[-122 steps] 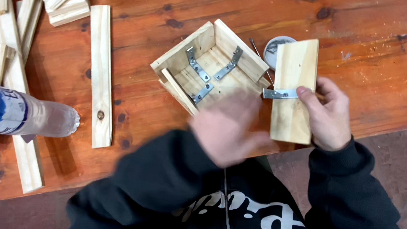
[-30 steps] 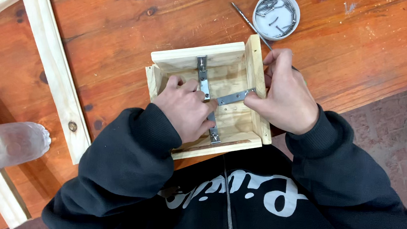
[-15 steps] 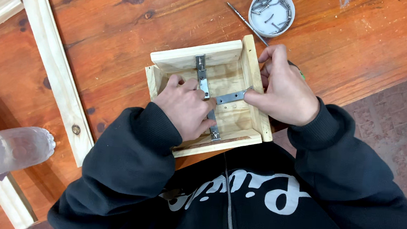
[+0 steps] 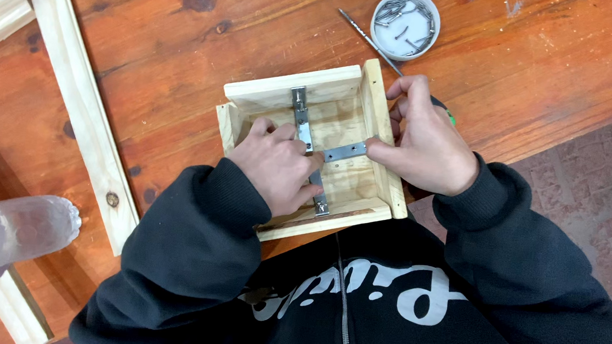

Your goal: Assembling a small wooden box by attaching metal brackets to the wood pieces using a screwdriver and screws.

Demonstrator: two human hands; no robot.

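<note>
Two hands are down in the head view, both working inside a small open wooden box (image 4: 308, 146) that sits on the reddish wooden table (image 4: 186, 29) right at its near edge, against my dark hooded top.

My left hand (image 4: 277, 166) lies inside the box with the fingers curled loosely and spread over the floor of it. It presses on a long metal bracket (image 4: 300, 116) that runs from the far wall down towards the near wall; I see no closed grasp round it, only fingertips resting on the strip, and the middle of the strip is hidden under the hand.

My right hand (image 4: 423, 142) wraps over the right wall of the box, fingers bent over the outer face and top edge. Its thumb tip sits on a shorter metal bracket (image 4: 345, 152) that lies flat across the floor and meets the long one near the centre. Whether that bracket is pinched or only pressed I cannot tell.

Beyond the box, well apart from it, stands a round white dish of screws (image 4: 405, 24), with a thin metal rod (image 4: 369, 41) lying aslant just beside it. To the left a long pale wooden slat (image 4: 82, 112) lies on the table. A clear plastic bottle (image 4: 5, 234) juts in from the left edge.
</note>
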